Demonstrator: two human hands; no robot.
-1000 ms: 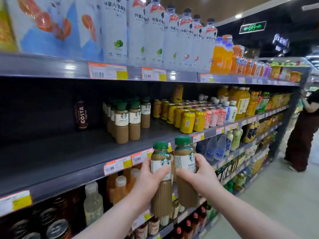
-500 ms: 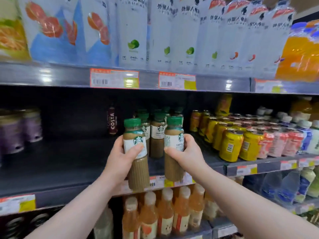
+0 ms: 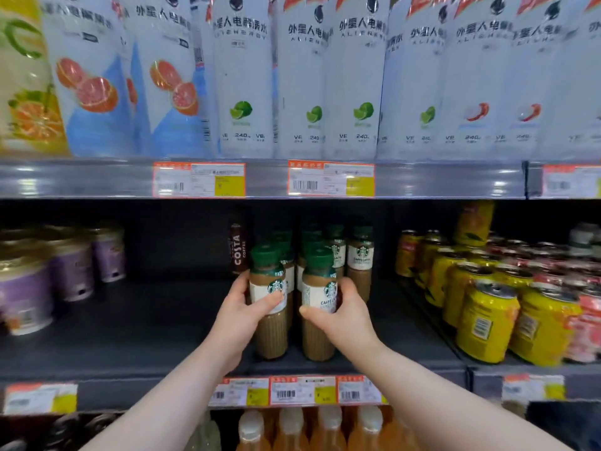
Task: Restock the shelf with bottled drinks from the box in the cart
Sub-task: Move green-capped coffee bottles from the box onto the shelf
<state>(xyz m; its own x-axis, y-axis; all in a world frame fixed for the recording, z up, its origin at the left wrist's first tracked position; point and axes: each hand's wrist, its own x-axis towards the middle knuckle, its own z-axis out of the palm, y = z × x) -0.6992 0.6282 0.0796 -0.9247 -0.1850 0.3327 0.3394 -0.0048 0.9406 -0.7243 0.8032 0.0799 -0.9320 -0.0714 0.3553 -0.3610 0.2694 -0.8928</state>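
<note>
On the dark middle shelf (image 3: 130, 353), near its front edge, two green-capped Starbucks latte bottles stand upright side by side, close together but not touching; the left bottle (image 3: 270, 336) is gripped by the left hand (image 3: 239, 320), its thumb laid across the white label and the other fingers curled round the far side; the right bottle (image 3: 317, 341) is gripped the same way by the right hand (image 3: 346, 320), its thumb across the label front; both hands are closed firmly about the bottles' middles, both forearms reaching up from below; the bases seem to meet the shelf board, though blur there makes that hard to confirm. Just behind them stands a cluster of matching latte bottles (image 3: 359, 258), running back toward the rear wall; a single dark Costa bottle (image 3: 237, 252) stands just left of that cluster. Well apart to the right sit ranks of yellow cans (image 3: 484, 323); to the far left, blurred purple-banded tubs (image 3: 26, 288). Orange-and-yellow price tags (image 3: 302, 390) line the shelf lip directly below the hands; beneath the lip show the caps of orange drink bottles (image 3: 292, 431). Above, the upper shelf (image 3: 81, 179) carries tall white bottles (image 3: 244, 76) printed with limes, grapefruit and lychees.
</note>
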